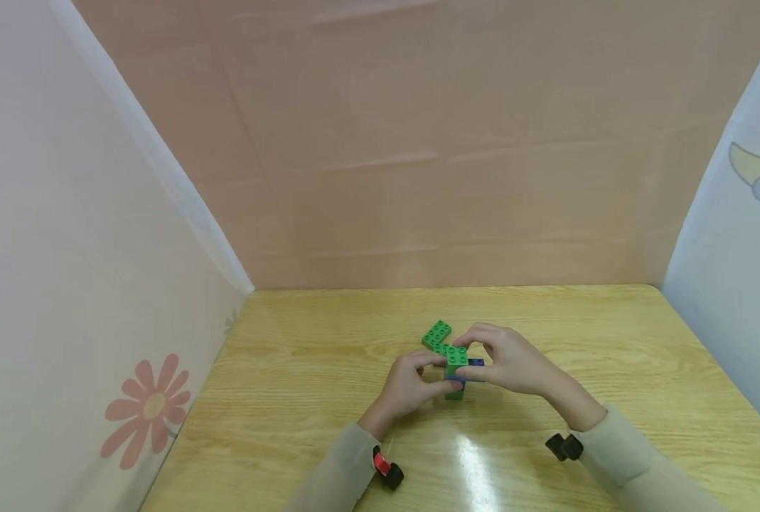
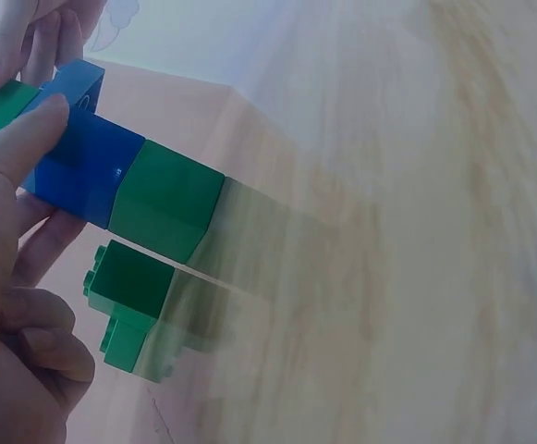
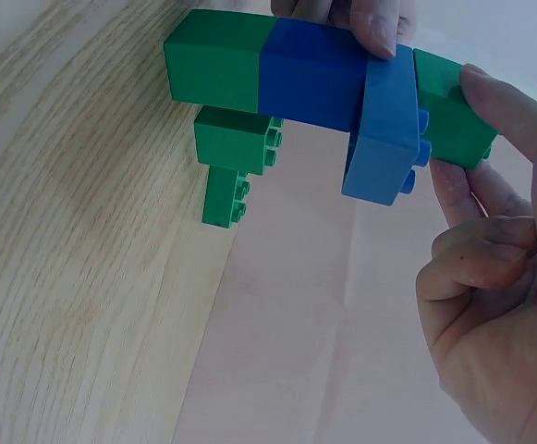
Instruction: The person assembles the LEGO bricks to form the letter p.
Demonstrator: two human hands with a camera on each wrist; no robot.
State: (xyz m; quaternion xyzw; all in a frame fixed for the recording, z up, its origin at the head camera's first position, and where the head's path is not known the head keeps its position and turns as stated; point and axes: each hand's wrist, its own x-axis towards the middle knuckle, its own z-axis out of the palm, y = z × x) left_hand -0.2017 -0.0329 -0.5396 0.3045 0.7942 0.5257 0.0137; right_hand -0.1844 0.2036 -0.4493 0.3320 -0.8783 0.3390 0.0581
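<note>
A tower of toy building bricks stands upright on the table. Its base is a green brick (image 2: 166,199), with a dark blue brick (image 3: 310,74) above it. A lighter blue brick (image 3: 381,148) sits over that and juts out sideways, its studs facing up. At the top is another green brick (image 1: 457,357). My left hand (image 1: 408,384) pinches the tower at the dark blue brick, thumb on the near side. My right hand (image 1: 510,359) grips the top green brick between thumb and fingers.
Just behind the tower lie two more green bricks: one flat brick (image 1: 437,333) and a second brick (image 3: 231,141) nearer the tower. The wooden table (image 1: 316,341) ends at a tan backdrop (image 1: 418,213), with pale side panels left and right.
</note>
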